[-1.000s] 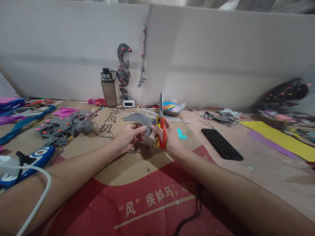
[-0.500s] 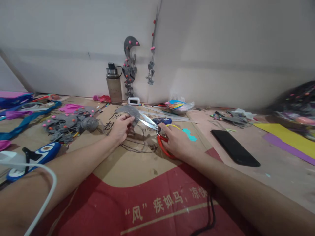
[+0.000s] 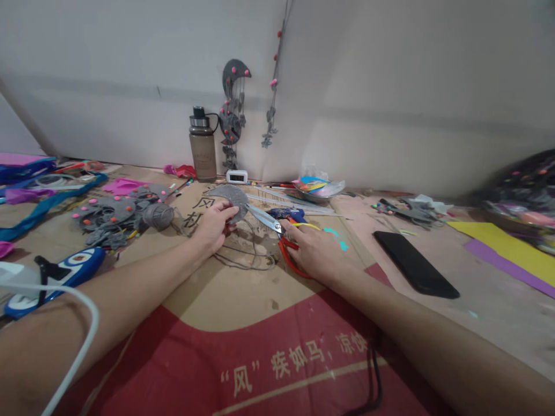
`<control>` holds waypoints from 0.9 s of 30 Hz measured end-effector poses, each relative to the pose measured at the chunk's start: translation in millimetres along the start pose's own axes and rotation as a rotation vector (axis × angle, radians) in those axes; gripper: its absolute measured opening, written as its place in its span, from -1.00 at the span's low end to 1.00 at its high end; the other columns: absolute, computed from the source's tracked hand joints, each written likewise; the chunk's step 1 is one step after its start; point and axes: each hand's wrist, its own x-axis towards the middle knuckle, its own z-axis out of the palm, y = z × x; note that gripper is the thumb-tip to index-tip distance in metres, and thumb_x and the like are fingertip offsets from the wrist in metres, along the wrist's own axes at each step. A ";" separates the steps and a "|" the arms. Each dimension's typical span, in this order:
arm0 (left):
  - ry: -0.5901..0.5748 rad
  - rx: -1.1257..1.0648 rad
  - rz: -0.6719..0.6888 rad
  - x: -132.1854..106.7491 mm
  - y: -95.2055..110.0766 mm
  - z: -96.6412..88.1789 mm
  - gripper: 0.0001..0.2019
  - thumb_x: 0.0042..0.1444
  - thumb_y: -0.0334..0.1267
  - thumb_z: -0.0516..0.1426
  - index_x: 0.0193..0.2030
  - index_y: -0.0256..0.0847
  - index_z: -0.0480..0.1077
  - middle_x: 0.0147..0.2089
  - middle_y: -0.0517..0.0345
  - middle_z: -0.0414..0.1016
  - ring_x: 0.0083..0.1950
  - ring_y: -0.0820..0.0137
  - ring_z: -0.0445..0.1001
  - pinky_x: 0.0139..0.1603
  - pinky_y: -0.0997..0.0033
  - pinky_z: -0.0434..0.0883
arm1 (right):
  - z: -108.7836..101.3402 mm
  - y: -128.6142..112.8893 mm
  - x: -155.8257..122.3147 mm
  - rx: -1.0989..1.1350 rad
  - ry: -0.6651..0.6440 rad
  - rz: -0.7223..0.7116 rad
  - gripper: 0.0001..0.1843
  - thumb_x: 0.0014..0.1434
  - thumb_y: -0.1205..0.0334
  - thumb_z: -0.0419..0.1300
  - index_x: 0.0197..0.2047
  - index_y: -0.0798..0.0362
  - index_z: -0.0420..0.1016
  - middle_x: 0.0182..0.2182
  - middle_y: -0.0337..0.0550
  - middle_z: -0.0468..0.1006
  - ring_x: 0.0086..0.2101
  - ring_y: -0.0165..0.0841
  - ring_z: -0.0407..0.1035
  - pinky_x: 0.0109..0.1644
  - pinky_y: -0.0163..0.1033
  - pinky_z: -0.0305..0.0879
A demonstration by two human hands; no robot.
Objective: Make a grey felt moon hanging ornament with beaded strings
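My left hand (image 3: 217, 224) pinches a grey felt crescent (image 3: 236, 199) between thumb and fingers, above the cardboard. Scissors (image 3: 265, 218) with red and yellow handles are in my right hand (image 3: 313, 248). Their blades lie together, with the tips at the right edge of the felt. Below my left hand, a loose grey cord (image 3: 249, 266) lies in loops on the cardboard (image 3: 221, 300). A ball of grey yarn (image 3: 158, 216) sits to the left, beside a pile of grey felt pieces (image 3: 106, 214) dotted with pink and orange pompoms.
A bottle (image 3: 203, 150) and a small white digital clock (image 3: 237, 177) stand by the wall. Grey felt crescents (image 3: 236, 72) hang there. A black phone (image 3: 414, 263) lies right, near yellow sheets (image 3: 507, 240). A white cable (image 3: 89, 341) crosses my left forearm.
The scissors' blades have closed at the felt's edge; they were apart before. Both hands stay in nearly the same place, and the camera view has shifted slightly.
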 end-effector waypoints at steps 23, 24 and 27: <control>0.045 -0.049 -0.054 3.0 0.4 -5.0 -0.79 -0.24 -0.42 0.24 -0.48 -0.23 0.27 -0.51 0.29 0.36 -0.52 0.55 0.32 -0.53 0.53 0.32 | -4.3 -4.1 -0.1 -0.125 -0.032 -0.042 -0.40 0.22 0.26 -0.07 0.33 -0.08 -0.01 -0.18 0.03 0.51 -0.27 -0.19 0.41 -0.30 -0.21 0.18; 0.034 -0.052 -0.058 3.8 -0.1 -5.8 -0.79 -0.24 -0.42 0.24 -0.49 -0.23 0.26 -0.51 0.28 0.36 -0.52 0.54 0.31 -0.53 0.53 0.32 | -4.0 -3.4 -0.2 -0.125 -0.025 -0.044 -0.40 0.21 0.28 -0.08 0.33 -0.08 0.00 -0.18 0.03 0.51 -0.27 -0.19 0.41 -0.31 -0.21 0.18; 0.006 -0.062 -0.060 5.6 -1.2 -6.6 -0.79 -0.24 -0.43 0.24 -0.52 -0.23 0.24 -0.52 0.27 0.34 -0.51 0.54 0.31 -0.54 0.55 0.30 | -3.4 -1.3 -0.5 -0.103 -0.031 -0.037 -0.39 0.21 0.30 -0.09 0.33 -0.09 0.00 -0.17 0.01 0.51 -0.28 -0.19 0.42 -0.33 -0.22 0.18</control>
